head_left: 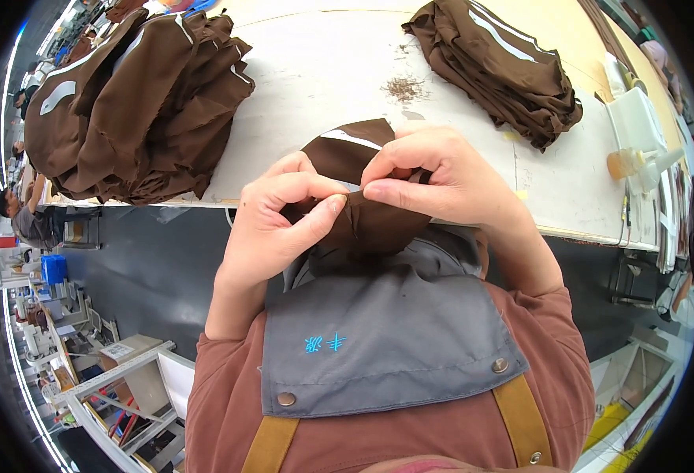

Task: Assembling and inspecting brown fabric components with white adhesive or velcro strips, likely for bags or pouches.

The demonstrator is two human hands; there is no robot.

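Between my hands, at the table's near edge, is a piece of brown fabric [355, 162] with a white stripe across its far part. Part of it hangs down over the edge in front of my grey apron. My left hand [284, 217] pinches the fabric edge between thumb and forefinger. Close beside it, my right hand [429, 173] pinches the same edge, the fingertips of both hands nearly meeting. Whatever fine detail lies between the fingertips is too small to make out.
A tall heap of brown fabric pieces [142, 110] lies on the white table [315, 63] at the left. Another brown stack [504, 67] lies far right. Thread scraps [406, 89] sit between them. A small bottle [624, 164] and a white container [637, 118] stand at the right.
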